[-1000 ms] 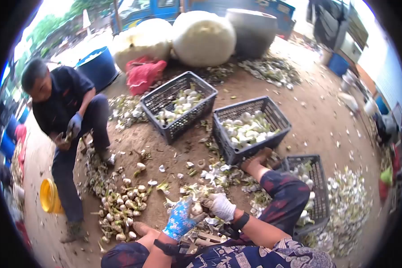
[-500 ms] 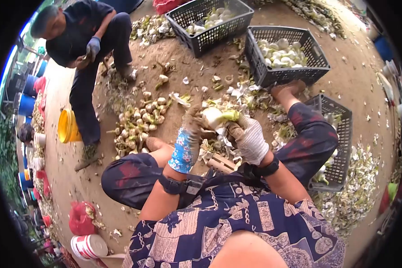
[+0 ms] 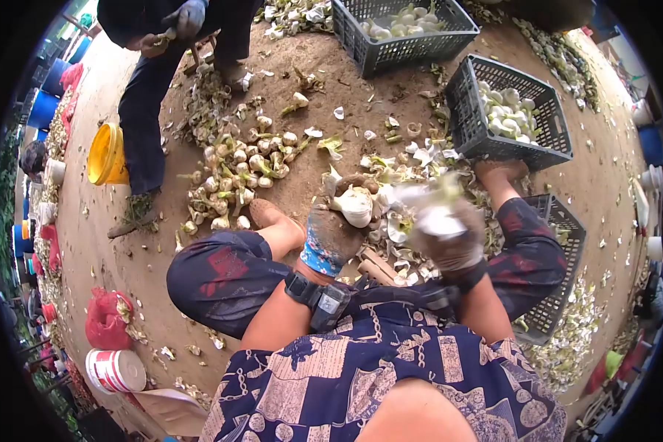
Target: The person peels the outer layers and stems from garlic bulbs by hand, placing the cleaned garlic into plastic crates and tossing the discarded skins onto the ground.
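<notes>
My left hand [image 3: 337, 234], in a soiled glove with a blue floral cuff, is closed around a garlic bulb [image 3: 356, 206] with a white, partly peeled side facing up. To its right, my right hand [image 3: 453, 236] in a dirty white glove is smeared by motion. Pale garlic skin [image 3: 442, 221] shows at its fingers, apart from the bulb. Below and between the hands lies a small wooden piece [image 3: 376, 267] amid loose skins [image 3: 398, 228]. A pile of unpeeled garlic bulbs [image 3: 236, 173] lies beyond my left hand.
Two black crates [image 3: 401, 50] [image 3: 510, 110] with white bulbs stand ahead and to the right. Another crate [image 3: 560, 283] is beside my right leg. A co-worker's gloved hand [image 3: 188, 18] is at upper left, near a yellow bucket [image 3: 107, 155]. Peelings [image 3: 567, 339] litter the right side.
My hands have moved apart. The right has pulled away rightward with garlic skin, while the left keeps the bulb. The view has shifted, with the co-worker now higher in it.
</notes>
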`<state>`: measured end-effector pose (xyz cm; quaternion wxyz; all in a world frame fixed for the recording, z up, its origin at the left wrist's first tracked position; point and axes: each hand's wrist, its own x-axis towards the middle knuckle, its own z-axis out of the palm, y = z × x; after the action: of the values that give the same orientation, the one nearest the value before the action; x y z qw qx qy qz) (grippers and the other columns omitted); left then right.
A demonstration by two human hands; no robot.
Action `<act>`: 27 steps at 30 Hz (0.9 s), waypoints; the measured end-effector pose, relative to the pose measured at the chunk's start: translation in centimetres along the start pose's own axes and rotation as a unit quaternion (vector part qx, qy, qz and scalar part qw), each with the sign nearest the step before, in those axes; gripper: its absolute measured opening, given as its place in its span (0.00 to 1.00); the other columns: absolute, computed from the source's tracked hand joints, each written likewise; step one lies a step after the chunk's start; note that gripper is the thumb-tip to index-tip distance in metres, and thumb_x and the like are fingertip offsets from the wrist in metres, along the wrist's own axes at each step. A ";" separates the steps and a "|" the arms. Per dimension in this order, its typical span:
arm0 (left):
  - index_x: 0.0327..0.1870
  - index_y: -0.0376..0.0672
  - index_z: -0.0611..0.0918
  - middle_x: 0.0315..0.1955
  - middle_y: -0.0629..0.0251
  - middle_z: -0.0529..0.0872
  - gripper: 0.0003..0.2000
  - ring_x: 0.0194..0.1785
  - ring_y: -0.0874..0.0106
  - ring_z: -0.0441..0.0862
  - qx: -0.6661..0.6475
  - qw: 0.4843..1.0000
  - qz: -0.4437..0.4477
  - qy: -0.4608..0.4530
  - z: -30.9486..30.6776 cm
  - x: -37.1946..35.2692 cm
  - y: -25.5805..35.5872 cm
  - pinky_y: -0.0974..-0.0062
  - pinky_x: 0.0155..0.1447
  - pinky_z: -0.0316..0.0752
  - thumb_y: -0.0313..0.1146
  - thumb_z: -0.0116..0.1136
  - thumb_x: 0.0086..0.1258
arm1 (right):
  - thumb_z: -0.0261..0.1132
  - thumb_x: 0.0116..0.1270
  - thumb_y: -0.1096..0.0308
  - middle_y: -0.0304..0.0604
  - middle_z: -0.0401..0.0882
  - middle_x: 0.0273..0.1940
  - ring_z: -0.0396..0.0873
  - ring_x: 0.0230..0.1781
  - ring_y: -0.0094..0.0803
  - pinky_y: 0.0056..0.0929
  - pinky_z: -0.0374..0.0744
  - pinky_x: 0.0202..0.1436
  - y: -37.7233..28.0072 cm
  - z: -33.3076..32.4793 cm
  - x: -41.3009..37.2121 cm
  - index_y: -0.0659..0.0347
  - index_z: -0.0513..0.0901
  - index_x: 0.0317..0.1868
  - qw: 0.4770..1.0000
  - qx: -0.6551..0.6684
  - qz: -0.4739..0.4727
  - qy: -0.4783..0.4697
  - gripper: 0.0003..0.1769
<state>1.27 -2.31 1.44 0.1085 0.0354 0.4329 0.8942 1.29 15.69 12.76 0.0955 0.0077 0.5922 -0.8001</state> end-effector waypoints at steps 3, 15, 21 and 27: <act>0.55 0.40 0.73 0.49 0.56 0.78 0.27 0.50 0.64 0.78 -0.327 0.942 -0.068 -0.028 0.8 0.3 1.2 0.67 0.57 0.73 0.55 0.38 0.70 | 0.63 0.59 0.57 0.48 0.81 0.35 0.81 0.32 0.31 0.31 0.79 0.34 -1.0 -6.8 2.7 0.64 0.70 0.55 0.984 0.140 0.086 -0.069 0.28; 0.56 0.37 0.74 0.44 0.69 0.79 0.17 0.41 0.79 0.74 0.285 0.945 0.026 0.161 0.8 0.4 -2.1 0.81 0.48 0.70 0.37 0.49 0.71 | 0.63 0.56 0.53 0.55 0.78 0.28 0.78 0.31 0.50 0.43 0.76 0.36 5.5 0.4 2.7 0.62 0.83 0.31 0.778 -0.611 0.003 -0.149 0.18; 0.52 0.34 0.76 0.47 0.56 0.81 0.16 0.51 0.69 0.78 0.393 0.901 0.050 0.177 0.5 0.1 -2.3 0.74 0.56 0.70 0.31 0.56 0.65 | 0.62 0.53 0.62 0.54 0.80 0.28 0.79 0.33 0.48 0.41 0.77 0.37 6.4 0.2 2.7 0.60 0.83 0.32 0.761 -0.617 0.069 -0.189 0.11; 0.56 0.36 0.73 0.48 0.60 0.80 0.16 0.49 0.70 0.77 0.168 0.965 -0.163 0.118 2.1 0.0 1.3 0.75 0.54 0.73 0.30 0.47 0.69 | 0.59 0.55 0.61 0.52 0.80 0.29 0.79 0.33 0.48 0.42 0.77 0.38 7.5 -1.1 3.2 0.58 0.83 0.31 0.788 -0.604 0.063 -0.106 0.11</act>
<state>1.41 -1.51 3.79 0.1930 -0.1236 0.5863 0.7770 -0.71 14.13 4.92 0.1935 -0.0992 0.9387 -0.2675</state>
